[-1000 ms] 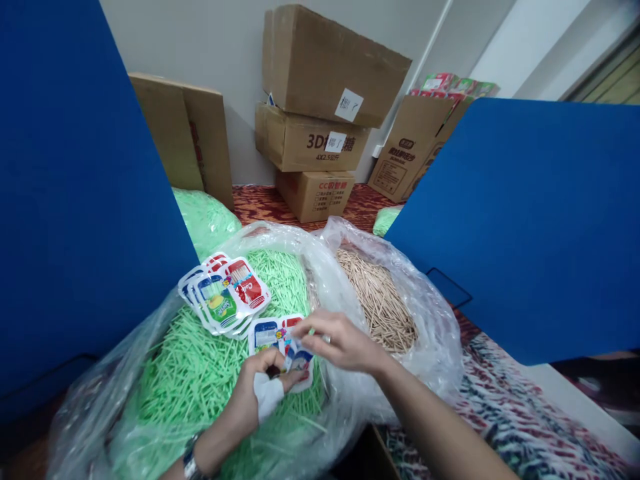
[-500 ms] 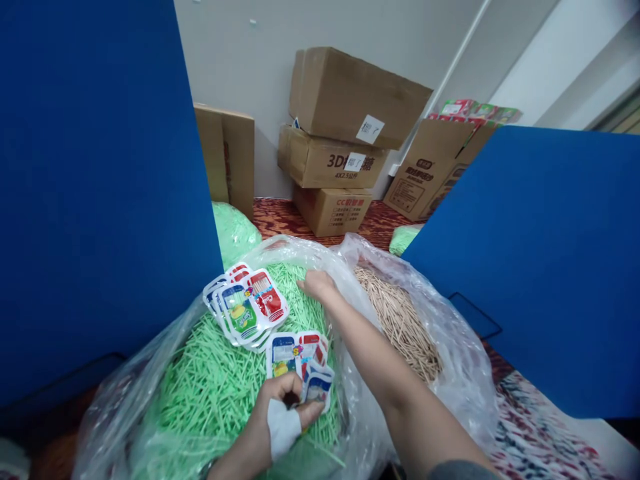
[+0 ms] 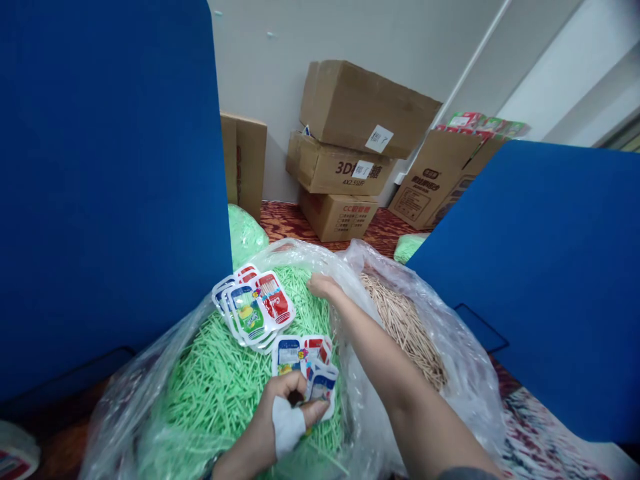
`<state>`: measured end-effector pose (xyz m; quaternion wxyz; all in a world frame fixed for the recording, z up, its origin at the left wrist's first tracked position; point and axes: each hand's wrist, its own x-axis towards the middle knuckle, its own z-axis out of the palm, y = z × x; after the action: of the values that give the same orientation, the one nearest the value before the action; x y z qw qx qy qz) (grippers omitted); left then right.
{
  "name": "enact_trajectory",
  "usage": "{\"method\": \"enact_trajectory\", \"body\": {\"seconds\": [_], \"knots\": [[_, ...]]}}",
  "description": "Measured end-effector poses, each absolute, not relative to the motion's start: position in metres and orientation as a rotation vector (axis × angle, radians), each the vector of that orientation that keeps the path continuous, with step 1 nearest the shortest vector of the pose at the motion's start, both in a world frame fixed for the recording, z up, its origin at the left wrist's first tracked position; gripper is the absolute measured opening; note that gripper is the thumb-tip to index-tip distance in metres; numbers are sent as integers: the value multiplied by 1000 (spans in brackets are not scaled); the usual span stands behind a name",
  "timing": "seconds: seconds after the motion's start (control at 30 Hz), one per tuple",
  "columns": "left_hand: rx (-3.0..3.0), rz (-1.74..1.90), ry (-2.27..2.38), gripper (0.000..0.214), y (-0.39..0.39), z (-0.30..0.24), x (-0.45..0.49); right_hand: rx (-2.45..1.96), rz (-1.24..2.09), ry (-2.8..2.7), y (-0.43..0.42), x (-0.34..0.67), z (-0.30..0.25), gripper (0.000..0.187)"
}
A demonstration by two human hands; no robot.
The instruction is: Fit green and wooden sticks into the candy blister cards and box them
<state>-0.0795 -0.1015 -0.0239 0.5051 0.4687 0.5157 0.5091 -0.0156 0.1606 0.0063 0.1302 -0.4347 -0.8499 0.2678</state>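
Between blue panels (image 3: pixel 115 173), beyond bags (image 3: pixel 473 380), cartons (image 3: pixel 327 163) stand — left fingers (image 3: pixel 291 382) gripping printed packets (image 3: pixel 323 387) — right fingers (image 3: pixel 317 285): can't tell.

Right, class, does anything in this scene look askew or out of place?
The top carton looks askew: it slants and juts past the right end of the middle carton beneath. The fanned packets on the green sticks overlap unevenly, but show no clear damage.

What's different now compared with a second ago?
The right hand moved forward from the printed packet to the far part of the green sticks; whether it grips any is unclear. The left hand still holds the packet; the overlapping packets stay on the sticks.
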Motion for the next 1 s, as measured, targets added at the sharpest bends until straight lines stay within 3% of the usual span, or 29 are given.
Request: {"method": "enact_trajectory", "body": {"seconds": [0.23, 0.57, 0.8, 1.0], "knots": [[1112, 1236, 1194, 36, -101, -17, -80, -1416, 803, -2467, 143, 3, 16, 20], [1111, 1243, 1209, 38, -98, -15, -77, -1115, 1139, -2238, 121, 19, 17, 19], [1196, 1247, 1227, 35, -97, -17, -89, -908, 1463, -1840, 88, 22, 36, 40], [1309, 1286, 1317, 32, -91, -8, -93, -709, 1680, -1279, 52, 27, 78, 33]]}}
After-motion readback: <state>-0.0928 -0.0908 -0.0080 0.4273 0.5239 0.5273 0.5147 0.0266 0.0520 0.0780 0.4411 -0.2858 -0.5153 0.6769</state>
